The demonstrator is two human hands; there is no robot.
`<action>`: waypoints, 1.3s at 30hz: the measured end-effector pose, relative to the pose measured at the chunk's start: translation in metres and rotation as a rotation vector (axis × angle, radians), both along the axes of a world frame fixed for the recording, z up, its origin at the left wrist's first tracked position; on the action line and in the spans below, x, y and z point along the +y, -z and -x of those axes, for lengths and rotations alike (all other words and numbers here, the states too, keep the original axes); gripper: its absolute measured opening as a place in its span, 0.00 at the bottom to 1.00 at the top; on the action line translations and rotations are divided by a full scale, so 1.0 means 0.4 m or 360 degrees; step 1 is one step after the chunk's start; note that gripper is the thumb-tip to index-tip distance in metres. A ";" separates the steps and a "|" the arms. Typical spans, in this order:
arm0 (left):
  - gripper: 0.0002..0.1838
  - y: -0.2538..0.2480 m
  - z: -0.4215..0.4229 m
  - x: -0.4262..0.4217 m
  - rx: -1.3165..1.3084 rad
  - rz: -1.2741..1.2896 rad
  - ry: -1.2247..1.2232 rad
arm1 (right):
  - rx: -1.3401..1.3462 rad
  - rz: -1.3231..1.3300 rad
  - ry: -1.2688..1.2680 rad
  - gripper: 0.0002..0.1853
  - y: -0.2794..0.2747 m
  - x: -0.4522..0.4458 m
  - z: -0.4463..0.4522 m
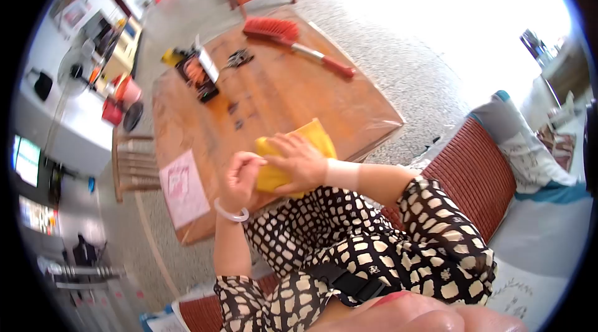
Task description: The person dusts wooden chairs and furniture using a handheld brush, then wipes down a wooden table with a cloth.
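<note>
A folded yellow cloth (321, 139) lies on the near edge of the wooden table (299, 95). My right hand (302, 161), with a pale band at its wrist, rests flat over the cloth, fingers stretched out and apart. Just left of it is my left hand (240, 176), wearing a white bangle. Its fingers are curled in a pinch close to the right fingertips. Whether anything small is between them cannot be made out. A sheet of paper with pink print (185, 187) lies on the table left of my left hand.
A red-bristled brush (299, 45) lies at the table's far side. Left of it stand a dark box (198, 76) and a small dark bunched item (240, 58). A wooden chair (136, 161) is at the left; a seat with a red-brown ribbed cover (470, 173) is at the right.
</note>
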State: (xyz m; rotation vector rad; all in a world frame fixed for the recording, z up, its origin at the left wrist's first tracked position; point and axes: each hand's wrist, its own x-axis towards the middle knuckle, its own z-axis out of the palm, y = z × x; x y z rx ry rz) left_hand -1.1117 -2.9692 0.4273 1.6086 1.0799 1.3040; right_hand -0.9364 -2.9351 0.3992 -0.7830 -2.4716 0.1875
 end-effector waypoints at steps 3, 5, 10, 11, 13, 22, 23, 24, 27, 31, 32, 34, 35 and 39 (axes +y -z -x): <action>0.04 0.002 0.021 0.073 -0.0261 -0.0024 -0.0253 | 0.0076 0.0024 -0.0105 0.32 0.004 0.069 0.044; 0.05 0.004 0.034 0.108 -0.0195 -0.0139 -0.0378 | 0.0076 0.0054 0.0016 0.32 0.010 0.132 0.071; 0.06 0.077 0.060 0.175 -0.0106 -0.0301 -0.0661 | 0.0096 0.0131 0.0419 0.32 0.022 0.289 0.129; 0.06 0.090 0.066 0.180 0.0005 -0.0305 -0.0629 | 0.0098 0.0134 0.0488 0.32 0.023 0.315 0.135; 0.04 0.115 0.073 0.182 0.0216 -0.0295 -0.0570 | 0.0083 0.0154 0.0618 0.32 0.025 0.359 0.146; 0.03 0.129 0.093 0.173 0.0515 -0.0412 -0.0561 | 0.0038 0.0176 0.0946 0.28 0.035 0.432 0.172; 0.04 0.123 0.093 0.172 0.0483 -0.0421 -0.0578 | 0.0046 0.0142 0.0920 0.28 0.043 0.425 0.168; 0.04 0.117 0.095 0.171 0.0455 -0.0429 -0.0596 | 0.0057 0.0109 0.0890 0.28 0.042 0.412 0.167; 0.03 0.119 0.095 0.172 0.0457 -0.0485 -0.0622 | 0.0028 0.0028 0.0737 0.27 0.044 0.339 0.147; 0.03 0.119 0.089 0.170 0.0477 -0.0478 -0.0588 | 0.0157 -0.0170 0.0295 0.27 0.038 0.179 0.078; 0.03 0.118 0.089 0.172 0.0482 -0.0500 -0.0592 | 0.0147 -0.0137 0.0242 0.27 0.029 0.145 0.051; 0.03 0.118 0.089 0.166 0.0494 -0.0501 -0.0605 | 0.0136 -0.0068 0.0124 0.27 0.015 0.089 -0.001; 0.03 0.116 0.090 0.166 0.0499 -0.0487 -0.0607 | 0.0134 -0.0034 0.0155 0.27 0.018 0.083 -0.024; 0.04 0.131 0.091 0.173 0.0492 -0.0422 -0.0601 | 0.0081 0.0025 0.0495 0.27 0.017 0.128 -0.077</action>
